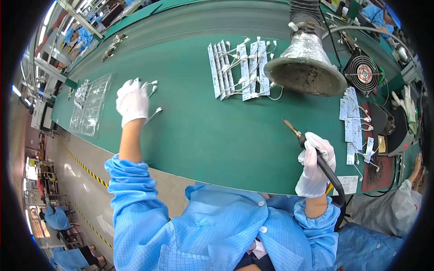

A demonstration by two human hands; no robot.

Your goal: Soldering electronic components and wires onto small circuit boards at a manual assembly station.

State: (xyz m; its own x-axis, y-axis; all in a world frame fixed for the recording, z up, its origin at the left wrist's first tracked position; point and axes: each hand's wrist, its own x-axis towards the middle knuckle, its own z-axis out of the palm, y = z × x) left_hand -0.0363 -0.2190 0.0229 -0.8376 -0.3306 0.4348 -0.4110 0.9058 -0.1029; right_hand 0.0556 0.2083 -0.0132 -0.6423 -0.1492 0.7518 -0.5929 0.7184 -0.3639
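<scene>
My right hand (316,165), in a white glove, is closed around the black handle of a soldering iron (295,130). Its tip points up and left over the green mat. At the left of the mat, my gloved left hand (132,101) is closed on a LED board (137,80), mostly hidden by the glove with only a pale edge showing. White wires with small plugs (154,83) stick out to the right of that hand, and another wired plug (158,110) lies lower down.
Rows of white LED boards (220,70) with wires lie at the far middle. A metal fume hood (307,67) hangs beside them. More boards (352,124), a fan (363,72) and a soldering stand (398,131) are at right; a clear plastic tray (92,126) is at left. A co-worker's hand (416,167) shows at far right.
</scene>
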